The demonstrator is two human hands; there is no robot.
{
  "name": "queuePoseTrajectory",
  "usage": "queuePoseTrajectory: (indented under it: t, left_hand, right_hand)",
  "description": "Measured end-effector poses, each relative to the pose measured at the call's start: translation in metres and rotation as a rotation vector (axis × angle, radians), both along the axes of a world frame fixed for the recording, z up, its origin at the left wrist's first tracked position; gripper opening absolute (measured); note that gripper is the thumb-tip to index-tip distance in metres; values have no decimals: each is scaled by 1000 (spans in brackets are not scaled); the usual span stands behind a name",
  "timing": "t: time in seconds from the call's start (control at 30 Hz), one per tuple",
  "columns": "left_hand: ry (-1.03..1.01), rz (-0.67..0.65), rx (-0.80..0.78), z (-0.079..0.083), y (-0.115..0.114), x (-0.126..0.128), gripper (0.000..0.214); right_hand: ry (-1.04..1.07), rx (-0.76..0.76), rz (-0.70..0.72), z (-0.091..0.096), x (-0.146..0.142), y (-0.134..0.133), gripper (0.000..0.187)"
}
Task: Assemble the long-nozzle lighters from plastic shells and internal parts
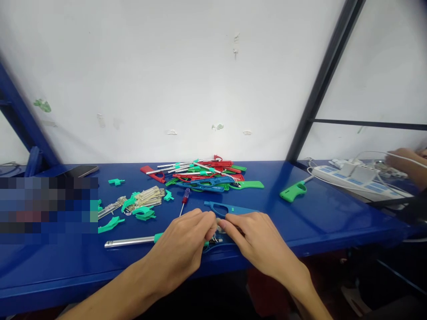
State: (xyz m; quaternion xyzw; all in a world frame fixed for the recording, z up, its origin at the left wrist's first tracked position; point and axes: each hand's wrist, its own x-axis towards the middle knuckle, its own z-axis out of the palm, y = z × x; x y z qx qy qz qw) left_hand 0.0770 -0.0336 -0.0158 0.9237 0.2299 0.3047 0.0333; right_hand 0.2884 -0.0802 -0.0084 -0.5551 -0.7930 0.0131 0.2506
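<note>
Holding lighter (216, 240) in narrow grip, L hand (188, 235) + R hand (258, 233), approx. 6 o'clock on desk (333, 222); cannot tell exact part. Prob. light, stiff, fragile inside; best held by barrel (130, 242), toward 9 o'clock, maybe slippery.

Both forearms are bare, the left forearm (136, 286) slanting in from the lower left and the right forearm (310, 291) from the lower right. The left hand (187, 235), back uppermost, curls its fingers inward (their undersides are hidden); the right hand (256, 235) reaches its thumb and forefinger toward it, fingertips just beside the left's.
</note>
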Motion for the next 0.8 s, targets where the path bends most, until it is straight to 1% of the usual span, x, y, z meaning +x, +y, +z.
queuePoseTrajectory:
  t: [0.57,0.7,0.8]
  left_hand:
    - [-15,6,33,2,1,1,29]
    - [-19,19,112,1,-1,1,30]
    - [-9,54,146,0,-2,2,29]
  right_hand:
    - [-51,2,15,-1,-1,1,49]
    - [-3,-6,11,-2,-1,1,47]
    - [102,-37,2,-2,1,-1,43]
